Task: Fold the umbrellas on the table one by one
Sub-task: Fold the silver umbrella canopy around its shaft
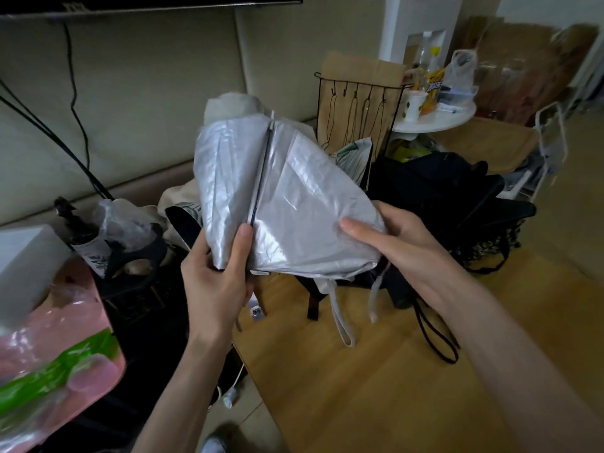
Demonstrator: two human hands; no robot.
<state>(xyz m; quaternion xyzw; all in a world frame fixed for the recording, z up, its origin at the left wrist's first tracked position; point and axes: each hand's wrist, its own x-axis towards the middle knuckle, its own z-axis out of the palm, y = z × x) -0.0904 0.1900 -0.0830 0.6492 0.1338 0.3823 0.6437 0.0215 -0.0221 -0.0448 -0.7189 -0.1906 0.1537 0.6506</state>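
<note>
Both hands gripped the silver umbrella [294, 197] above the surface [359, 371], left hand [217, 276] and right hand [398, 237] pleating its panels; wrapping and strapping likely came next.

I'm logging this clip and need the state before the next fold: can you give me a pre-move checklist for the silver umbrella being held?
1. Grip: left hand holds the silver umbrella by its lower edge: ok.
2. Grip: right hand pinches the right-side flap: ok.
3. The black rib runs straight up the fold: ok.
4. The white strap hangs free: ok.
5. Flaps gathered round the shaft: not ok, they are spread loose.
6. Shaft collapsed: cannot tell, it is hidden by fabric.
</note>
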